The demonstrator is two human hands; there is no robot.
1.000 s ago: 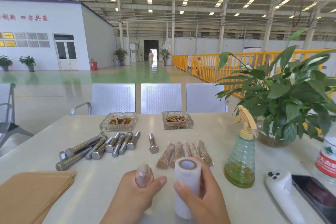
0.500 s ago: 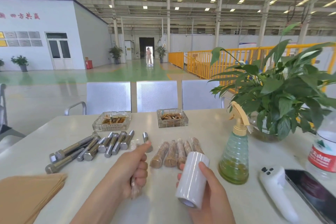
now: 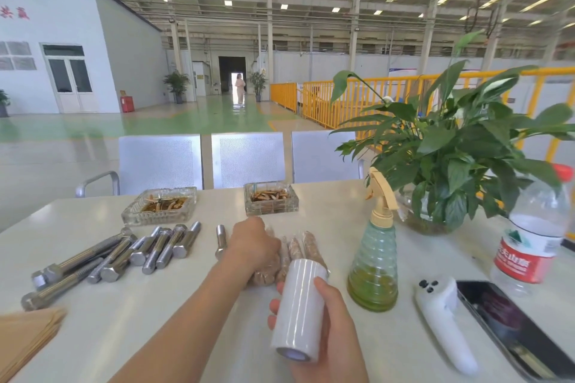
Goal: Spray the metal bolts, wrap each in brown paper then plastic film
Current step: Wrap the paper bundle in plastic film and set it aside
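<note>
Tabletop [image 3: 155,320]: left hand [image 3: 253,246] has reached forward onto wrapped bolts [image 3: 298,247].

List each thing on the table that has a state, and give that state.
Left hand: resting on the wrapped bolts; grip hidden.
Right hand: gripping the film roll.
Film roll: held off the table, tilted.
Wrapped bolts: lying side by side.
Bare bolts: unwrapped, lying in a loose group.
Brown paper: stacked flat.
Spray bottle: upright, partly full.
Water bottle: upright, capped.
</note>
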